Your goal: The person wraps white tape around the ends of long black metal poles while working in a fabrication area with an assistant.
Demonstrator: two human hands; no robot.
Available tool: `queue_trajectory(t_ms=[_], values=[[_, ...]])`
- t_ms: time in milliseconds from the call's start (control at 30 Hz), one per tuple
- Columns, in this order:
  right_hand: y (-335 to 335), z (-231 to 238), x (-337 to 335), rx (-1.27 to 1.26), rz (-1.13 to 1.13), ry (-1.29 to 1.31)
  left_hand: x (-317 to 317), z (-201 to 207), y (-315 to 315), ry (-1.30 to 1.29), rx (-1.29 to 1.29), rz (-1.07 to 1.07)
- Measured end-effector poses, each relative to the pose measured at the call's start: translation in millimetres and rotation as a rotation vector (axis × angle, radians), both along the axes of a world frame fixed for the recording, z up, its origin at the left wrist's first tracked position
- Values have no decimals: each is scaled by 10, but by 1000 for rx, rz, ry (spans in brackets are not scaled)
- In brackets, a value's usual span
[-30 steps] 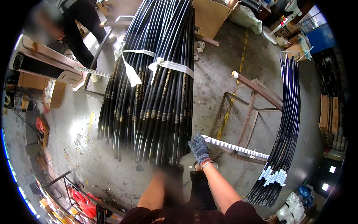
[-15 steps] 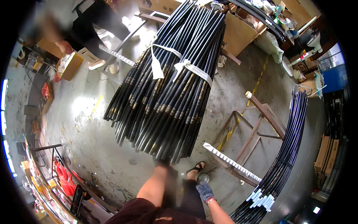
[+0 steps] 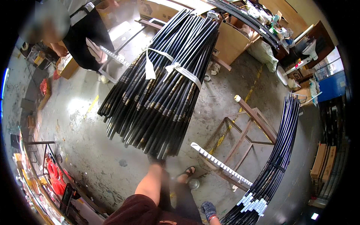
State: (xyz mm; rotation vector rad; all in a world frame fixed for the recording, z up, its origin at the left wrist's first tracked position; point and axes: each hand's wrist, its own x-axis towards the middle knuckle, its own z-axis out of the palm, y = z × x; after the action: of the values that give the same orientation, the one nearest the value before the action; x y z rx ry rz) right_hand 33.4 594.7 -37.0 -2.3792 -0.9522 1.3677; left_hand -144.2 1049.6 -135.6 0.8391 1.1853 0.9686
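Note:
A thick bundle of black poles (image 3: 153, 101), tied with white cloth strips (image 3: 183, 71), stretches out in front of me with its near ends toward my body. My left arm reaches up to those near ends. Of my left hand (image 3: 156, 160), only a dark gloved part shows below the poles; its fingers are hidden behind them. My right hand (image 3: 208, 210), in a grey knit glove, hangs low beside my right leg, fingers loosely apart and nothing visible in it. Just right of it lies a second bundle of slim black poles (image 3: 275, 165) with pale blue-white bands near its lower end.
A brown metal stand (image 3: 243, 131) with a white notched bar (image 3: 221, 163) is at right. Another notched bar (image 3: 114, 56) is beside the big bundle. A person (image 3: 84, 35) stands upper left by a cardboard box (image 3: 67, 66). Red tubing (image 3: 56, 178) lies lower left.
My right hand has moved down, nearer my body. The big bundle sits slightly further left in view, as the whole view has shifted. The person at upper left has changed stance.

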Motion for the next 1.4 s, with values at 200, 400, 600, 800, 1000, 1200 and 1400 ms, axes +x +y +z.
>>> queue_trajectory(t_ms=[200, 400, 600, 800, 1000, 1200, 1400], values=[[56, 322, 119, -363, 551, 59, 150, 579, 135, -683, -426, 393], [17, 572, 117, -396, 618, -97, 61, -16, -188, -152, -53, 30], [34, 367, 378, -132, 493, -133, -553, -755, -756, -15, 313, -288], [-240, 261, 453, 55, 348, -214, -105, 602, -666, -54, -532, -94], [-80, 496, 792, -96, 597, -229, -509, 490, -1050, 267, -236, -445], [-492, 424, 867, 82, 485, -219, -160, 953, -1127, 74, -632, -120], [-1076, 218, 861, 9, 531, -156, 369, 1044, -765, -364, -865, 447]])
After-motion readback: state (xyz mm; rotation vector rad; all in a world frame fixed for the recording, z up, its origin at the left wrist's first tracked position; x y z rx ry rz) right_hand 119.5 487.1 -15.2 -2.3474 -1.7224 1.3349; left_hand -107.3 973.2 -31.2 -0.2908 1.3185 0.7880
